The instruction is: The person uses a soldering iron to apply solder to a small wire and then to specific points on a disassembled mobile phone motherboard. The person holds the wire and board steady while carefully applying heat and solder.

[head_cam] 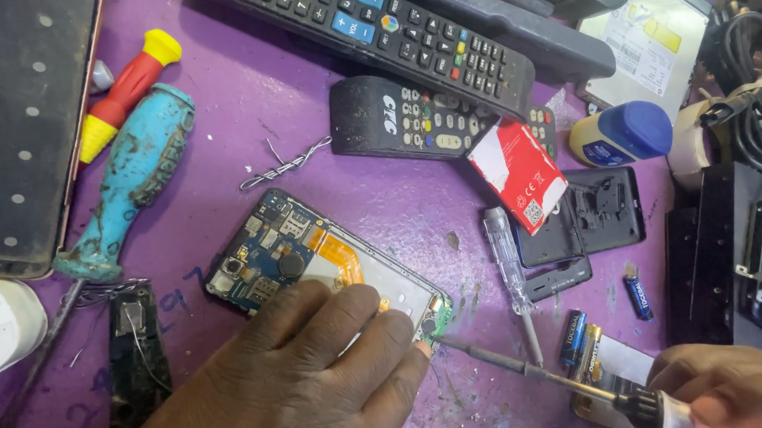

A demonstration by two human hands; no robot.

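Head view: my left hand lies flat, fingers relaxed, pressing down the opened phone near the front edge of the purple tabletop. My right hand, at the front right corner, is clenched around a soldering iron, tip touching the phone's lower end.

The left hand hides the opened phone's lower half, and the frame's edge crops the right hand.

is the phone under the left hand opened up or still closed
Opened up: the phone lies with its back cover off, blue circuit board and orange flex cable bare. The left hand presses on it; the soldering iron tip meets its lower corner.
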